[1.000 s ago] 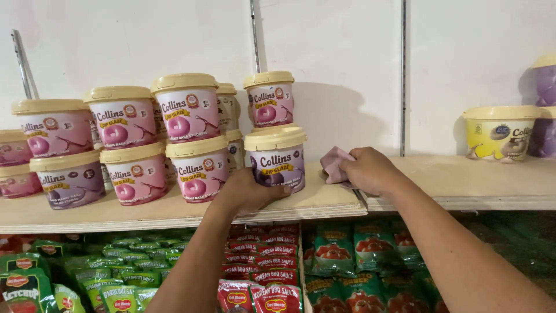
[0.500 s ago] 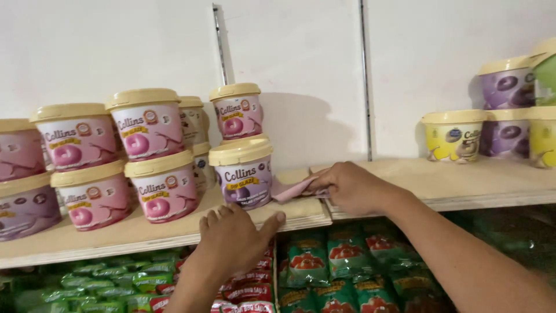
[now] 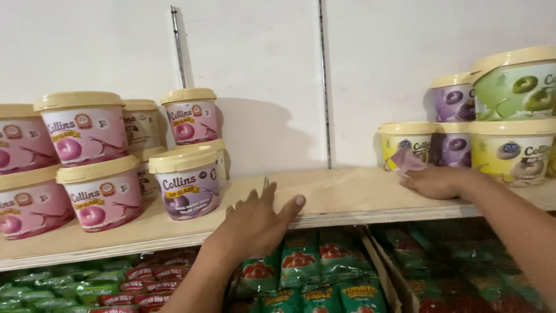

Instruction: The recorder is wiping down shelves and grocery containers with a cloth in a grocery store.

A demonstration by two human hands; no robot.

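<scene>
Far left: pink plastic tubs with cream lids [image 3: 87,130], stacked two high on the pale wooden shelf [image 3: 347,194], more rows behind them toward the wall. Just right of that stack, a purple plastic tub with a cream lid [image 3: 188,182] stands alone near the shelf's front edge, another pink one [image 3: 191,116] raised behind it. Left hand [image 3: 258,220] sits just right of the purple tub, not touching it: palm down on the front edge of the shelf, fingers spread flat, nothing in it. Mid shelf between the two hands is bare wood, with a metal upright rail [image 3: 324,87] on the white wall behind. Right hand [image 3: 434,181] is well to the right, knuckles up, pressing a small pinkish-purple cloth [image 3: 405,159] against the shelf top; the cloth bunches up out of the far side of the hand, fingers closed over it. Cloth is just in front of a yellow plastic tub with a cream lid [image 3: 405,142], maybe touching, can't tell. Right of that: purple tubs [image 3: 454,124] stacked two high, then a bigger yellow tub [image 3: 512,150] with a green tub [image 3: 515,84] on top. Lower shelf, below: green and red snack packets [image 3: 301,266] standing in rows across the full width.
</scene>
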